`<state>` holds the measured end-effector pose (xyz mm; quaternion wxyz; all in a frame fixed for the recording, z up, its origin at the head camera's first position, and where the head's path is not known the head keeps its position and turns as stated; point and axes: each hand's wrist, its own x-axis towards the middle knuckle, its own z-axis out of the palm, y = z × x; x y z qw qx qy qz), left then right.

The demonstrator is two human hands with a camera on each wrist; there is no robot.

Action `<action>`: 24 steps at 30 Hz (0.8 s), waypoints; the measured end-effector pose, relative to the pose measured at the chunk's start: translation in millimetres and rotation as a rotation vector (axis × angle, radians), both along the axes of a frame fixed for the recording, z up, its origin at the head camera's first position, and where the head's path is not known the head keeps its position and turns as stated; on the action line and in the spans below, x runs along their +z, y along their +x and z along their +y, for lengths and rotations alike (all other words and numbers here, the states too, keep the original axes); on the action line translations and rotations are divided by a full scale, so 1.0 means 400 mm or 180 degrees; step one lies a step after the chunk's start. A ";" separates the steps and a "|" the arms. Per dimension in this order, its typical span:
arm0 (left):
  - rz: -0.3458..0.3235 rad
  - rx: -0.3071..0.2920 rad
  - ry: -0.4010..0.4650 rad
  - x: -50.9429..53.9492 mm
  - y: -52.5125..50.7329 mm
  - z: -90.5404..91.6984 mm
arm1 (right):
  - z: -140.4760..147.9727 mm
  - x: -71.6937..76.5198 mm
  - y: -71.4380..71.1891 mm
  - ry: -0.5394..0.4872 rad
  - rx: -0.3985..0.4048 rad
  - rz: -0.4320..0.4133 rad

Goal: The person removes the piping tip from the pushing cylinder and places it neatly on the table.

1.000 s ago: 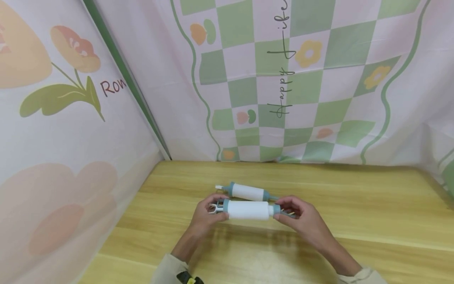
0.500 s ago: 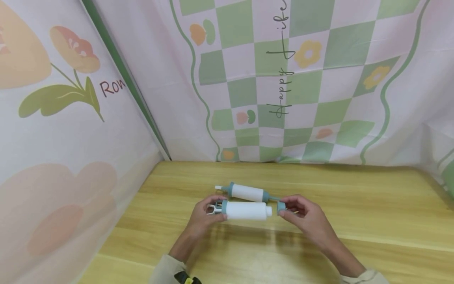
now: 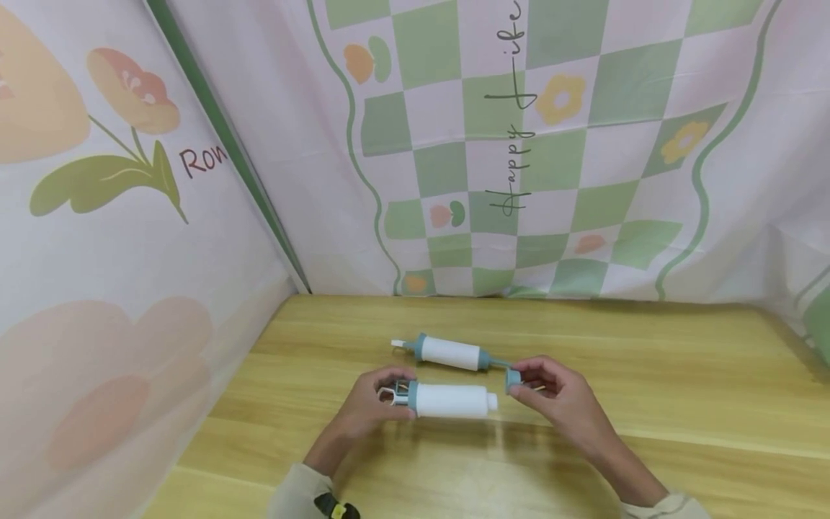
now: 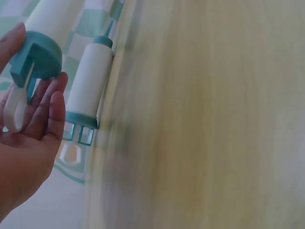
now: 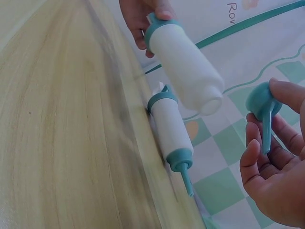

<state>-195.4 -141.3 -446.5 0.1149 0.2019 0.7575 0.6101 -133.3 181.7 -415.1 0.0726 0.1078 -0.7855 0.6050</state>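
My left hand (image 3: 376,400) grips a white syringe-like tube (image 3: 452,401) by its teal collar, at the end with the pale handle. The tube lies level above the table, and its narrow neck (image 5: 209,105) points right, uncapped. Between thumb and fingers, my right hand (image 3: 560,400) pinches a teal nozzle cap (image 5: 263,102) with a thin spout. The cap is just right of the neck, apart from it. Behind both hands, a second tube of the same kind (image 3: 452,353) rests on the table with its teal nozzle (image 5: 180,161) on.
The wood-grain table (image 3: 648,367) meets a hanging cloth (image 3: 447,166) with green checks at the back. Another flower-printed cloth (image 3: 162,238) hangs along the left side.
The right hand has pulled the teal nozzle cap off the tube's neck and away to the right. The left hand with the tube has since shifted slightly towards me.
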 end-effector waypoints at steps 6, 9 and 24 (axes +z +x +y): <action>0.0104 -0.0144 -0.0277 -0.007 -0.016 -0.011 | 0.003 0.000 0.000 -0.0012 0.0023 -0.0038; 0.0172 -0.0183 -0.0410 -0.009 -0.024 -0.014 | 0.004 0.001 0.001 -0.0032 0.0030 -0.0082; 0.0141 -0.0310 -0.0597 -0.029 -0.036 -0.009 | 0.004 -0.007 0.000 -0.0160 0.0105 -0.0140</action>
